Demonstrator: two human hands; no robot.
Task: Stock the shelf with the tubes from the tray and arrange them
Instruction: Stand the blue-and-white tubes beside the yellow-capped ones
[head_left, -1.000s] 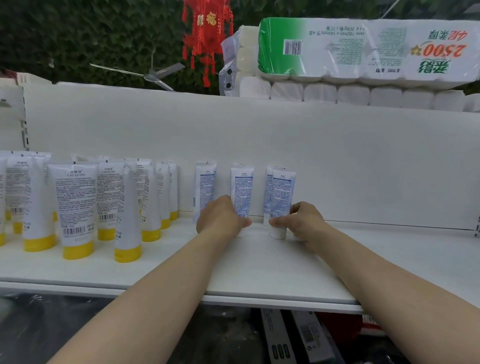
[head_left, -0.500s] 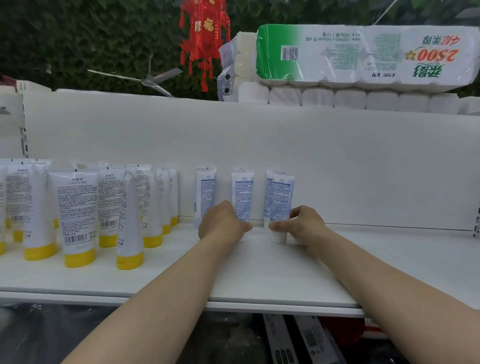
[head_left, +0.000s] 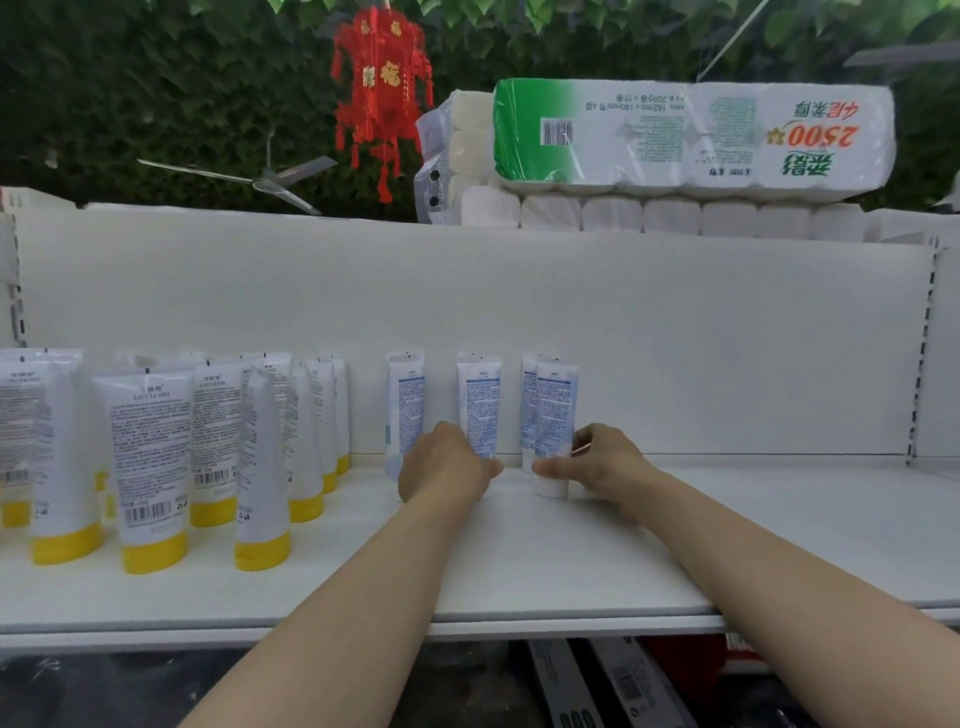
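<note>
Four blue-printed white tubes stand cap-down near the back edge of the white shelf (head_left: 519, 571), about midway along it. The left hand (head_left: 447, 467) is wrapped around the base of the second tube (head_left: 480, 400), covering its cap, with the first tube (head_left: 405, 400) just beside its knuckles. The right hand (head_left: 605, 462) pinches the front right tube (head_left: 555, 415) just above its cap. Yellow-capped tubes (head_left: 150, 457) crowd the shelf's left end. Toilet paper packs (head_left: 691, 135) lie on top.
</note>
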